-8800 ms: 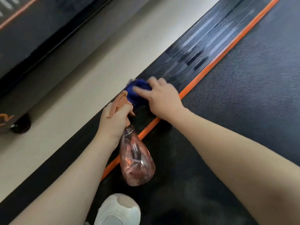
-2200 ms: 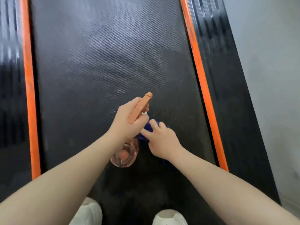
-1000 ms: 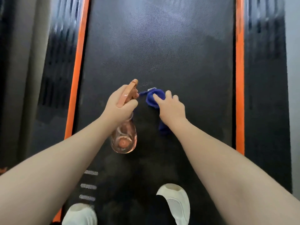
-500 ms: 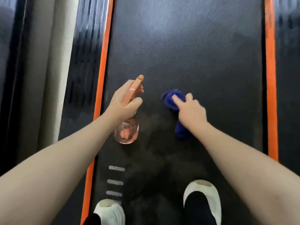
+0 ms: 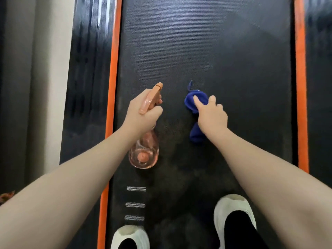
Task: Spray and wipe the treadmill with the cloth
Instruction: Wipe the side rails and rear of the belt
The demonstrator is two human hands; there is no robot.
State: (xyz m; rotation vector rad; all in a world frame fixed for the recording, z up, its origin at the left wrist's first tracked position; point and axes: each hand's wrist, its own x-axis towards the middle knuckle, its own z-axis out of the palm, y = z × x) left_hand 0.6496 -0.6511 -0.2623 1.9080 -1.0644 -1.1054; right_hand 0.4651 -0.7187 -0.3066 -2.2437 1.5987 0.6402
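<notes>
The left hand (image 5: 142,112) is gripping the neck of the bottle (image 5: 144,151), with fingers curled around the orange plastic trigger head (image 5: 152,97). The bottle is clear, pinkish and pear-shaped, and it is hanging down with its round bottom toward the camera. The right hand (image 5: 212,115) is holding the cloth (image 5: 195,105), a soft dark blue bunch, against the belt (image 5: 206,51); the fingers are curling over its top part, and a rounded end is sticking out under the wrist at 6 o'clock. A thin loop is pointing from the cloth to 12 o'clock. The cloth is lying at 3 o'clock from the bottle, a little apart. The belt is black with a fine woven grain. Two orange stripes (image 5: 113,69) are running along its sides, with glossy ribbed black rails (image 5: 89,51) outside. Two white shoes (image 5: 233,209) are standing on the belt at 6 o'clock.
</notes>
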